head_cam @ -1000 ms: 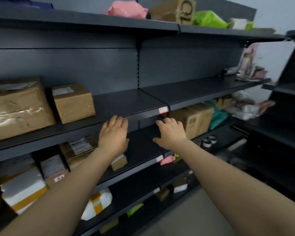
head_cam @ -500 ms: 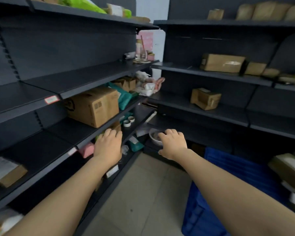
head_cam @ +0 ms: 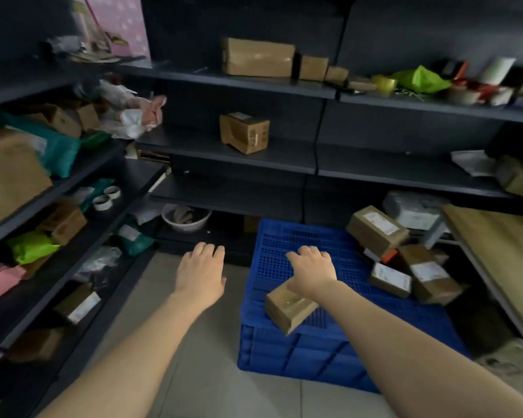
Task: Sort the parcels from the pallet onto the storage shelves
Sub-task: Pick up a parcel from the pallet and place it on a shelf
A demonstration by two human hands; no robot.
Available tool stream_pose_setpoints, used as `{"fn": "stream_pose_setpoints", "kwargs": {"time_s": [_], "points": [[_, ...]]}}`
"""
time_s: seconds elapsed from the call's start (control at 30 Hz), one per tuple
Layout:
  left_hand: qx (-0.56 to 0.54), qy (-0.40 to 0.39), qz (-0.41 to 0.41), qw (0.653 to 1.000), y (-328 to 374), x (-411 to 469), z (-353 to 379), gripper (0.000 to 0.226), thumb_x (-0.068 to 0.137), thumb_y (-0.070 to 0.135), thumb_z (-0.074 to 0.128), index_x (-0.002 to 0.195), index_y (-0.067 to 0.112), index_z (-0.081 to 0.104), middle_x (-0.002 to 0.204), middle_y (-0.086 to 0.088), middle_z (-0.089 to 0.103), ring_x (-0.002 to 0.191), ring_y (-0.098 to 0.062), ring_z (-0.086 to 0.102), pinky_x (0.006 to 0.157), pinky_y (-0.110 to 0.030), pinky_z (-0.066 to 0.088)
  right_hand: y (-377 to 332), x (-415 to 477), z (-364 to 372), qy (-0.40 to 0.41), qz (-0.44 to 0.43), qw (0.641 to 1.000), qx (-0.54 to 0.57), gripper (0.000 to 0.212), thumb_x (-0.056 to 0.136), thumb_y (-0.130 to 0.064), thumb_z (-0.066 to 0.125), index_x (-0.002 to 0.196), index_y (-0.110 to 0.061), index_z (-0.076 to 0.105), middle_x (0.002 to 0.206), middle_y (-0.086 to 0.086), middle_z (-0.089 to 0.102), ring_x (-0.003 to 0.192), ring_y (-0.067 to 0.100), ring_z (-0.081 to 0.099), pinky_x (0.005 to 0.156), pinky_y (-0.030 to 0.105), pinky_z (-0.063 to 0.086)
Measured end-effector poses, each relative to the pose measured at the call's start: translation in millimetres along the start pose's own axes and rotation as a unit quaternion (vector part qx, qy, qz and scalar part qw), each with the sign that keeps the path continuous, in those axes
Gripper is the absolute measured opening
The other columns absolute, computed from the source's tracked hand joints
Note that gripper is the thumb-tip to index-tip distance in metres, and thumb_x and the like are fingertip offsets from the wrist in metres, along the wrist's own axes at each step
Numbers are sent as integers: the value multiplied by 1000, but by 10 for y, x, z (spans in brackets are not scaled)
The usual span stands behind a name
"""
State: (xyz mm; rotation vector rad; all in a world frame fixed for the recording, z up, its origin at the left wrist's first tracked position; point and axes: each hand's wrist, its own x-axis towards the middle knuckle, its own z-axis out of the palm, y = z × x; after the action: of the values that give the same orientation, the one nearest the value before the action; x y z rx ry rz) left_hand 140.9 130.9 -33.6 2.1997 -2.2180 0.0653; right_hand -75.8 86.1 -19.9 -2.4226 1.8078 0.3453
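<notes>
Parcel [head_cam: 290,309] lies near the front edge of the blue pallet [head_cam: 284,260], under the right hand [head_cam: 311,274]; this and the left hand [head_cam: 201,273] are empty, fingers relaxed. Risk: a one-handed end grab may tip it off the edge.

There are 2 hands [head_cam: 201,276], 1 blue pallet [head_cam: 272,260], 2 tape rolls [head_cam: 103,203], 1 white bowl [head_cam: 186,220].

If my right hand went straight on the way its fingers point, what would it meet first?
Probably the bare grid of the blue pallet ahead of the right hand; nothing else shows in that line, though depth is unclear.
</notes>
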Motion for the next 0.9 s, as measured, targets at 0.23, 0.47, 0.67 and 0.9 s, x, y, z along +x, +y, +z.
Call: {"fn": "stream_pose_setpoints", "kwargs": {"time_s": [0.23, 0.47, 0.67, 0.9], "points": [[-18, -70, 71, 995, 887, 650, 596, 66, 93, 45, 54, 147, 16, 30, 145, -1, 40, 137, -22, 30, 108, -36, 35, 909, 290, 618, -69, 56, 996, 27, 54, 92, -35, 57, 142, -21, 40, 141, 8, 42, 134, 30, 35, 110, 44, 31], [-20, -161, 123, 979, 1635, 1381, 1283, 72, 93, 48, 53, 150, 15, 25, 147, -3, 37, 139, -23, 28, 110, -37, 32, 1679, 755, 1162, -132, 103, 985, 41, 64, 92, -45, 60, 145, -19, 36, 145, 10, 39, 137, 31, 32, 112, 45, 30], [-31, -205, 175, 963, 2383, 1965, 1660, 66, 94, 44, 50, 149, 15, 27, 146, -2, 38, 137, -23, 30, 110, -38, 32, 2470, 1040, 1506, -164, 149, 973, 60, 64, 92, -46, 60, 145, -19, 35, 146, 10, 38, 138, 31, 31, 113, 45, 29], [-18, -242, 206, 948, 3454, 2532, 2004, 69, 96, 46, 49, 151, 13, 21, 150, -5, 33, 141, -25, 25, 112, -39, 30, 3621, 1287, 1830, -186, 190, 960, 91, 64, 92, -44, 60, 145, -20, 35, 146, 9, 38, 137, 30, 32, 112, 44, 30]]}}
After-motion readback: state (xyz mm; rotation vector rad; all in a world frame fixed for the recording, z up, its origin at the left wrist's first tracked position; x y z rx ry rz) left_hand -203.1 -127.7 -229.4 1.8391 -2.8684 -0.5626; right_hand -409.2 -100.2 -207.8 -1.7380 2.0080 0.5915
